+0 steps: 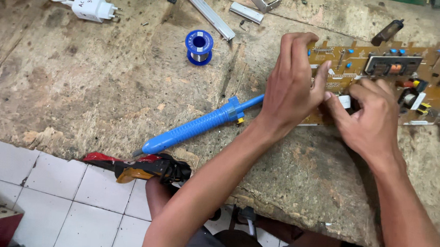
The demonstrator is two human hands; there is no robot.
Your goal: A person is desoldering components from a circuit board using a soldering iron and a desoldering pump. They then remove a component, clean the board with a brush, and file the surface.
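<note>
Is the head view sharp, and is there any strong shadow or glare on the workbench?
Head view: mostly sharp, light soft and even; left hand and right hand on the circuit board cast only faint shadows; no glare on the workbench; the edges bend slightly.

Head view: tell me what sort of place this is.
Probably a small electronics repair workshop. Both hands work on a brown circuit board on a worn, scarred wooden bench, with a blue desoldering pump and a blue spool of solder wire beside it.

Reaching from the lower centre up to the upper right of the frame: left hand [292,84], fingers curled downward; right hand [372,119] beside it, fingertips pinched, thumbs nearly meeting.
</note>
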